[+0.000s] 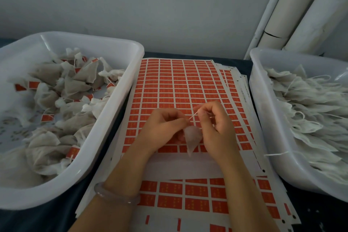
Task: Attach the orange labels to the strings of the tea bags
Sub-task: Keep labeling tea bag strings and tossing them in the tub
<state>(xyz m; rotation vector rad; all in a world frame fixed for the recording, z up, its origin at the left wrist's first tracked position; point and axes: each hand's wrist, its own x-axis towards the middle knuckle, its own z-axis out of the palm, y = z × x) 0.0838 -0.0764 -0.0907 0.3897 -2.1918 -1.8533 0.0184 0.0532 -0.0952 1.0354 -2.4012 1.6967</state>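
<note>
- Holding a tea bag (191, 137) over the label sheet (169, 84), between both hands.
- Gripping the bag's top with curled left hand (165, 124) fingers.
- Pinching the string (194, 115) taut with right hand (214, 124) fingertips, perhaps with a label, too small to tell.
- Flanked by a left tub (118, 100) of labelled bags and a right tub (260, 111) of plain ones.

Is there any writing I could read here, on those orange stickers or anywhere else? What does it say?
Nothing here can be read.
Orange labels on the sheet: pale yellow print, too small and blurred.
Attached labels in the left tub: the same, unreadable.
Right margin of the sheets: dark line of print, too small.
Tea bag and its string: no print.
</note>
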